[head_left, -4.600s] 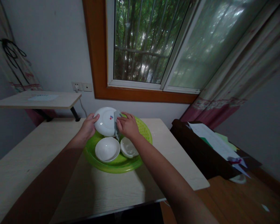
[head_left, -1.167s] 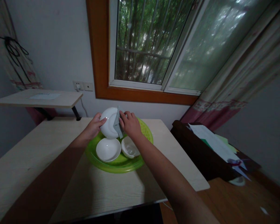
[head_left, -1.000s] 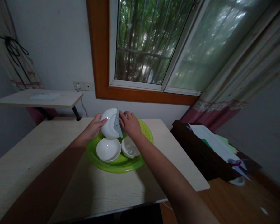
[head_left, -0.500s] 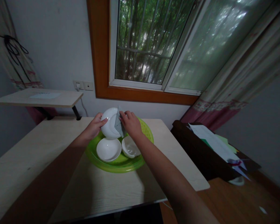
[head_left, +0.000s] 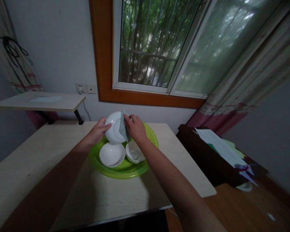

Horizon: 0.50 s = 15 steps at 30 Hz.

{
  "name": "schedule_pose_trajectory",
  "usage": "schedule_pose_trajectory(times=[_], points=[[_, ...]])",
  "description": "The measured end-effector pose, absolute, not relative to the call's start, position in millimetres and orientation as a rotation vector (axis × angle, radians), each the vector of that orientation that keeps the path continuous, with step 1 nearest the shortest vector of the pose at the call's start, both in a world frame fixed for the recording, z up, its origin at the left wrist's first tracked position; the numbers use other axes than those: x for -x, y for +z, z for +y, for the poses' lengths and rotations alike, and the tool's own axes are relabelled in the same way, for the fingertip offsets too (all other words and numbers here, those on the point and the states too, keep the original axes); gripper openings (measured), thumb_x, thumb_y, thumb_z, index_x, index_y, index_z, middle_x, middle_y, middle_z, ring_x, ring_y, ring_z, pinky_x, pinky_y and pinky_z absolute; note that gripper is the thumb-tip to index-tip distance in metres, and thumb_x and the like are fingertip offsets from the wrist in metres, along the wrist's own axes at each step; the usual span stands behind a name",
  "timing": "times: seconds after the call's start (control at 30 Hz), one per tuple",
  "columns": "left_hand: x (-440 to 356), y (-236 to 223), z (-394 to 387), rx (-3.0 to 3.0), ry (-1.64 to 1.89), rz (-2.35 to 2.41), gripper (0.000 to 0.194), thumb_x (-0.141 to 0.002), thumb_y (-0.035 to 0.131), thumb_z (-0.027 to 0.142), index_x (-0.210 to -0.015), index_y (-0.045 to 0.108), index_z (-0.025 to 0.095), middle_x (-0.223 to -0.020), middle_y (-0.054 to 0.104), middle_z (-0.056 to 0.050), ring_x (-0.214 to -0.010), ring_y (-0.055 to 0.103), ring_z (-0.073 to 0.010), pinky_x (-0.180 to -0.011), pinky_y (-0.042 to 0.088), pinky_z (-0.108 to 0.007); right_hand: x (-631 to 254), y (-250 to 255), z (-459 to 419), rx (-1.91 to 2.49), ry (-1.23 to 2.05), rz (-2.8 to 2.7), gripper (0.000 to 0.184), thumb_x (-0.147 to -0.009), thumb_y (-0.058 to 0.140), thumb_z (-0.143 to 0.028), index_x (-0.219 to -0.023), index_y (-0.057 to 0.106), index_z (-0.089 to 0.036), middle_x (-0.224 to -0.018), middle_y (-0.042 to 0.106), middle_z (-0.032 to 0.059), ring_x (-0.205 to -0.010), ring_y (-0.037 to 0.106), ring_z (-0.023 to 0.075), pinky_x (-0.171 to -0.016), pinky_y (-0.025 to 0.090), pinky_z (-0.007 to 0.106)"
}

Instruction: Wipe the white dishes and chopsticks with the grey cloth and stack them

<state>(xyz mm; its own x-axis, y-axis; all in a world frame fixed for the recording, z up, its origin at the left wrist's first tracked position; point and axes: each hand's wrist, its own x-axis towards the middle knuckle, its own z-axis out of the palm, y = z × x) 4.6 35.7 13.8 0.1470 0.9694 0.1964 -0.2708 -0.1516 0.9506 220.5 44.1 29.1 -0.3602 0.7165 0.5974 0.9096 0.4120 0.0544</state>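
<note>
A white plate (head_left: 114,129) is held tilted above a green basin (head_left: 120,174), gripped at its left edge by my left hand (head_left: 98,131), thumb on the near face. My right hand (head_left: 136,129) is closed on a grey-green cloth (head_left: 123,127), which lies over the plate's right edge. Below the plate, inside the basin, sits a white bowl (head_left: 112,155). Beside it stands a second white bowl (head_left: 134,153), partly covered by my right wrist.
The basin stands on a light wooden table (head_left: 183,167). A raised shelf (head_left: 62,100) with a paper is at the left. Beyond the table's right edge is a dark brown piece of furniture (head_left: 203,154) with papers on it. The window (head_left: 149,48) is behind.
The cloth has shifted slightly over the plate's right edge, and its folds differ. Both hands keep their hold in nearly the same place.
</note>
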Motion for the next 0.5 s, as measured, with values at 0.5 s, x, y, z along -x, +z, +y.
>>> schedule_pose_trajectory(times=[0.5], points=[[-4.4,16.8,33.2,-1.213,1.293,0.806,0.042,-0.070,0.081,0.038,-0.091,0.050,0.020,-0.082,0.061,0.000,-0.070,0.057,-0.0151,-0.062,0.044,-0.025,-223.9,25.0,48.4,1.379,-0.532,-2.164,0.042,-0.106,0.037,-0.035,-0.145,0.049,-0.028,-0.126,0.060,0.0102,-0.106,0.051,0.0256,-0.088,0.041,0.036]])
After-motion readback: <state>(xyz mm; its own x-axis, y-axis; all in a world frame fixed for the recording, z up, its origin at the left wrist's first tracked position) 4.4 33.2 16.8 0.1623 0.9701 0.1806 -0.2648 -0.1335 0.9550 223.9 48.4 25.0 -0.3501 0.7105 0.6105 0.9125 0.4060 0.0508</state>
